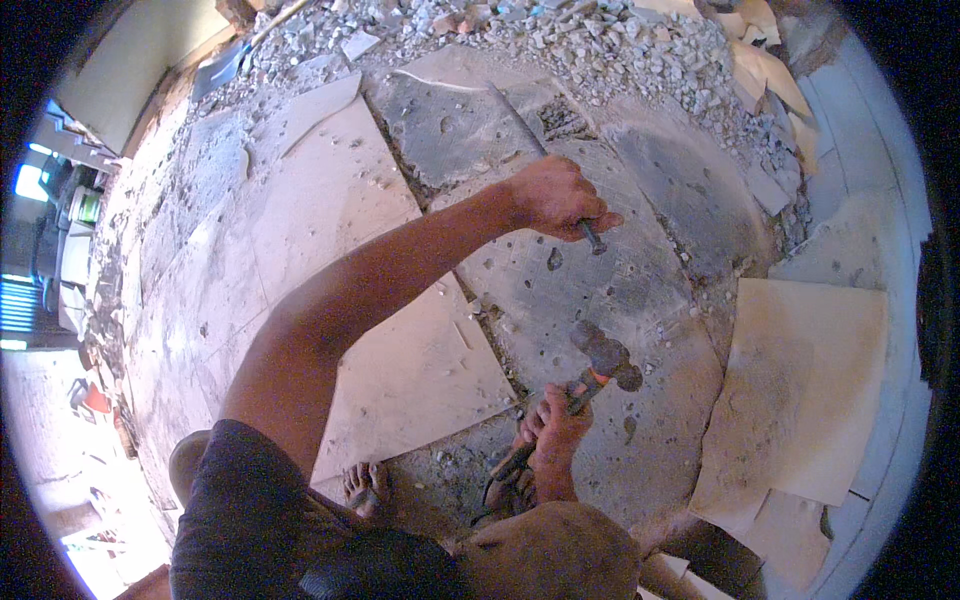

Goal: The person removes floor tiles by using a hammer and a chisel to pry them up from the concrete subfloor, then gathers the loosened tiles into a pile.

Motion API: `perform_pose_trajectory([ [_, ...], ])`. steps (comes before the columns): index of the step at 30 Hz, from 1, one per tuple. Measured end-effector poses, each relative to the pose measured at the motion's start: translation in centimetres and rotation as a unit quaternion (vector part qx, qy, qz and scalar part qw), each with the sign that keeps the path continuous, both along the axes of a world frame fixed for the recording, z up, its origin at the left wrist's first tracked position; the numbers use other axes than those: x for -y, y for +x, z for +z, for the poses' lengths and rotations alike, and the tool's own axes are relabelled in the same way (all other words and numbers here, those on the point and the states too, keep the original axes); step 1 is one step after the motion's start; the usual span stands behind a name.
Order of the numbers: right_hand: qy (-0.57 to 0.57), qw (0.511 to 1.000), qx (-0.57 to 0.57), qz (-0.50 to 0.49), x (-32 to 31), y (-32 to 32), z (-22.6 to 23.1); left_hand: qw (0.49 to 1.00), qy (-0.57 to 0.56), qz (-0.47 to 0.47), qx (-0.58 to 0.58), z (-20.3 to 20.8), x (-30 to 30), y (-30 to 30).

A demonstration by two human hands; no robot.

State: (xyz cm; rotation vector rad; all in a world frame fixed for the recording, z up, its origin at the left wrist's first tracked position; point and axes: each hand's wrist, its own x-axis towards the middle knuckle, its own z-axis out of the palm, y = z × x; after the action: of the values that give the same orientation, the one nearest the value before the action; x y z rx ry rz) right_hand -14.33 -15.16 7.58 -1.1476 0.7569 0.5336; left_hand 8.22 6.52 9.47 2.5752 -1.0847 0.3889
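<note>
Grey metal rod, clamped in my left hand, slants above the cracked floor; my right hand grips a hammer, nearer me. Clean blows probably need a steady rod, squarely hit.

Both hands are curled tight, left arm stretched forward.

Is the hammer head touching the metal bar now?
No, floor shows between the hammer head and the metal bar in the left hand.
</note>
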Motion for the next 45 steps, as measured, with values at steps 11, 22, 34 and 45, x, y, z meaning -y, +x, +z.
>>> perform_pose_trajectory([
  [11, 0.067, 0.995, 0.034, -0.062, 1.9, 2.3, -0.4, 0.997, 0.022, 0.011, -0.076, -6.3, -1.0, 3.9],
  [22, 0.073, 0.992, 0.106, 0.014, -7.4, 8.1, -6.6, 0.997, 0.011, 0.045, -0.054, -7.4, 0.7, 5.5],
  [34, 0.39, 0.905, 0.143, -0.09, -2.7, 10.0, -8.0, 0.985, 0.109, 0.093, -0.094, -7.3, 2.3, 5.4],
  [45, 0.215, 0.954, 0.052, -0.202, -3.8, 9.2, -3.1, 0.982, 0.153, 0.077, -0.084, -8.0, 2.0, 5.4],
])
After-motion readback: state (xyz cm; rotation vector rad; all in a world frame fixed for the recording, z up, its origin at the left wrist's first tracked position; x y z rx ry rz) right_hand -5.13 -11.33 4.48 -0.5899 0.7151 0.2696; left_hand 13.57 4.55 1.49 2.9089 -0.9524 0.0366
